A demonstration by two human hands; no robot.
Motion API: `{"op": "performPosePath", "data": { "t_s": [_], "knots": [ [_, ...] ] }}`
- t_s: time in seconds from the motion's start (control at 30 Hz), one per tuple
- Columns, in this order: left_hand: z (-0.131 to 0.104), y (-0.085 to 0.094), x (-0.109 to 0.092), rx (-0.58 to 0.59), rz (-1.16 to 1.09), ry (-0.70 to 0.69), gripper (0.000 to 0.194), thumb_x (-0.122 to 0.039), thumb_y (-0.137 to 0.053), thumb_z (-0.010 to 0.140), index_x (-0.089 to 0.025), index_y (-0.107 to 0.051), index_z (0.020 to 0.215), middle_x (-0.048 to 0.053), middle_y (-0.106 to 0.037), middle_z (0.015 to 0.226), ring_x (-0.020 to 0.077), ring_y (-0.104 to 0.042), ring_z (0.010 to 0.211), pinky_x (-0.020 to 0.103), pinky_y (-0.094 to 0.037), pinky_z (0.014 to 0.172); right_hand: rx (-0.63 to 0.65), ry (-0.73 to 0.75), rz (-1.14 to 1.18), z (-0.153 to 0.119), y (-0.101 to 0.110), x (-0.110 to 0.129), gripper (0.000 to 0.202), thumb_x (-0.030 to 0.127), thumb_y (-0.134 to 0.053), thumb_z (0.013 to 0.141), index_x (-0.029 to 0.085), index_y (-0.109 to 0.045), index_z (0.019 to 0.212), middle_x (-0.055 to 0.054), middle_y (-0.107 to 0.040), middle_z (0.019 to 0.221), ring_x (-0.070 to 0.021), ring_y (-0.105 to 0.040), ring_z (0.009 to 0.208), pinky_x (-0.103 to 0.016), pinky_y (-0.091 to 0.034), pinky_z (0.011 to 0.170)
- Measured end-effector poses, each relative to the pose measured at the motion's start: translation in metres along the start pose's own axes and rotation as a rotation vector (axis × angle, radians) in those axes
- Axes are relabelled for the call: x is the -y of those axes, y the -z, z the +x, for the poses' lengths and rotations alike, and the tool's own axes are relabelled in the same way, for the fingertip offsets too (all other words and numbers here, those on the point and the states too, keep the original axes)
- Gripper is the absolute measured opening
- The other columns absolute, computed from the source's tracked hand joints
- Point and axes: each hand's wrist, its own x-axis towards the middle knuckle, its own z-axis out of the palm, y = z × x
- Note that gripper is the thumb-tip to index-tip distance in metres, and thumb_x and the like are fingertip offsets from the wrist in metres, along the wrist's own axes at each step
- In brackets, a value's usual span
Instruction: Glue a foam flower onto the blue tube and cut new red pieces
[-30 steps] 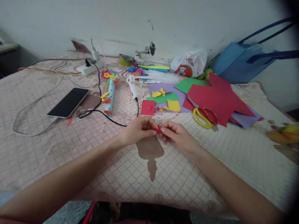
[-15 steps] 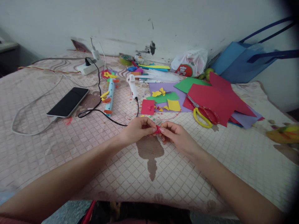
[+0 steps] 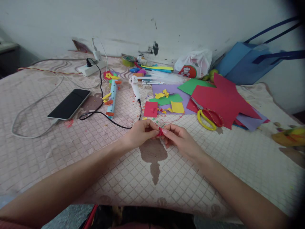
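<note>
A small folded piece of red paper [image 3: 160, 131] is pinched between my two hands over the middle of the table. My left hand [image 3: 144, 132] grips its left side with thumb and fingers. From the right, my right hand [image 3: 177, 136] holds it between thumb and forefinger; the fingers cover much of it. Just beyond lie a red paper square [image 3: 150, 109], a yellow paper square [image 3: 177, 107] and crumpled yellow paper pieces [image 3: 162, 94]. A white glue gun [image 3: 135, 89] rests behind my left hand, its black cord running left.
Scissors [image 3: 206, 119] lie on red sheets [image 3: 220, 98] at right. A phone [image 3: 70, 104] and a power strip [image 3: 91, 68] are at left, near a decorated light-blue strip [image 3: 112, 98]. A blue bag [image 3: 243, 63] and a white plastic bag [image 3: 194, 63] stand by the wall.
Both hands stay in nearly the same place, still pinching the red paper. Only slight finger movement shows.
</note>
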Motion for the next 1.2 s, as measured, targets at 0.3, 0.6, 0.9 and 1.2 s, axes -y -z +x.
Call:
{"op": "performPosePath", "data": {
  "t_s": [0.3,0.6,0.9,1.2],
  "knots": [
    [-0.0001,-0.0003,0.0018,-0.006,0.019,-0.04,0.012,-0.023,-0.064,0.072,-0.014,-0.057,0.074,0.002,-0.063,0.072,0.0118,-0.059,0.067,0.025,-0.047,0.063,-0.02,-0.017,-0.082,0.0002,-0.0041,0.0019,0.02,0.034,-0.064,0.074,0.019,-0.051,0.072,0.004,-0.051,0.061,-0.0073,-0.047,0.049,-0.022,-0.041,0.046],
    [-0.0007,-0.0006,-0.0021,0.019,-0.151,0.048,0.024,-0.015,-0.071,0.065,-0.012,-0.055,0.083,0.003,-0.064,0.081,0.0125,-0.061,0.075,0.029,-0.048,0.074,-0.032,-0.012,-0.076,0.0001,-0.0036,0.0019,0.017,0.032,-0.062,0.075,0.019,-0.052,0.074,0.004,-0.052,0.062,-0.0072,-0.047,0.048,-0.022,-0.041,0.046],
    [0.0001,-0.0028,-0.003,-0.011,-0.188,0.09,0.02,-0.017,-0.068,0.069,-0.012,-0.055,0.082,0.001,-0.063,0.072,0.0092,-0.059,0.065,0.024,-0.046,0.063,-0.022,-0.002,-0.084,0.0005,-0.0039,0.0019,0.019,0.034,-0.064,0.074,0.019,-0.052,0.073,0.004,-0.052,0.064,-0.0076,-0.047,0.05,-0.023,-0.041,0.047],
    [-0.0013,-0.0027,-0.0047,-0.023,-0.205,0.114,0.021,-0.014,-0.067,0.069,-0.012,-0.053,0.085,0.0,-0.062,0.071,0.0089,-0.059,0.064,0.023,-0.046,0.063,-0.015,0.002,-0.088,0.0007,-0.004,0.0023,0.018,0.033,-0.064,0.075,0.019,-0.053,0.074,0.003,-0.053,0.065,-0.0075,-0.048,0.05,-0.023,-0.041,0.048]
  ]
}}
